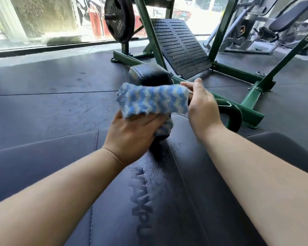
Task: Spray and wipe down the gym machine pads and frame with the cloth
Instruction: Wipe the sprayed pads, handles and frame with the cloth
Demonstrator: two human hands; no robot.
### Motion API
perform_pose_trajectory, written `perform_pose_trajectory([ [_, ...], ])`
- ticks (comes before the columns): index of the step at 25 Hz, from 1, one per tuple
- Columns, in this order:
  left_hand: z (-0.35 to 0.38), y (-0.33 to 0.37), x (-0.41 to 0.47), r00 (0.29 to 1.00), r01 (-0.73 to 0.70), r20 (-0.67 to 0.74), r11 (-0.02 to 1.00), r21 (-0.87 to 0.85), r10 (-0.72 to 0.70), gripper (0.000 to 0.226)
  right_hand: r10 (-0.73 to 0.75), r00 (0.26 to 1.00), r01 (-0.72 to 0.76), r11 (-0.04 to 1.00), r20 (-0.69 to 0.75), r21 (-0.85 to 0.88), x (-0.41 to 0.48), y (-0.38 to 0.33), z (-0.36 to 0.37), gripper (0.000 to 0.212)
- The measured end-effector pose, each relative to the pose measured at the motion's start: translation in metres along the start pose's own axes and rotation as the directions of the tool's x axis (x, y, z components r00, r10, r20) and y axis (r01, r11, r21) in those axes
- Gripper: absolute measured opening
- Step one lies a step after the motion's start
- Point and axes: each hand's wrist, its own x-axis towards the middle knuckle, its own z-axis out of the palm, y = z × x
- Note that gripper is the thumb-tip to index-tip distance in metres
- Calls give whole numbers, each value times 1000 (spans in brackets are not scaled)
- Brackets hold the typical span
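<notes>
From the head view, both arms reach out over the long dark seat pad (176,210), and the cloth (153,100), a fluffy blue-and-white one, is held in the air just above the pad's far end. The left hand (132,135) grips it from below, fingers curled round a bunched tail of fabric. The right hand (201,103) pinches the cloth's right edge, thumb up, stretching it flat between the two hands.

It looks to me like the cloth is being folded to a usable face before wiping. A speckled wet patch shows on the pad around its embossed lettering, so I would fold to a flat, dry side, press it down there and draw it along the pad's length in overlapping passes. After that come the round roller pad (149,75) beyond the cloth and the green frame (247,103).

No spray bottle is in sight. The right hand's fingertips are hidden behind the cloth's edge, and the cloth covers where the seat pad ends. The curved bar (233,114) by the right wrist is partly hidden, and the lettering is too distorted to read.
</notes>
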Motion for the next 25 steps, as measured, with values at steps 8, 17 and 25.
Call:
perform_pose_trajectory([
  [8, -27, -5, 84, 800, 573, 80, 717, -398, -595, 19, 42, 998, -38, 994, -38, 103, 7, 7, 4, 50],
  [17, 21, 4, 12, 996, 11, -85, 996, 93, -3, 45, -51, 998, 51, 999, -33, 5, 8, 12, 5, 49],
  [25, -11, 1, -4, 982, -144, -134, 986, -86, 132, 38, -111, 993, 109, 991, -27, -82, -2, 3, 3, 37],
])
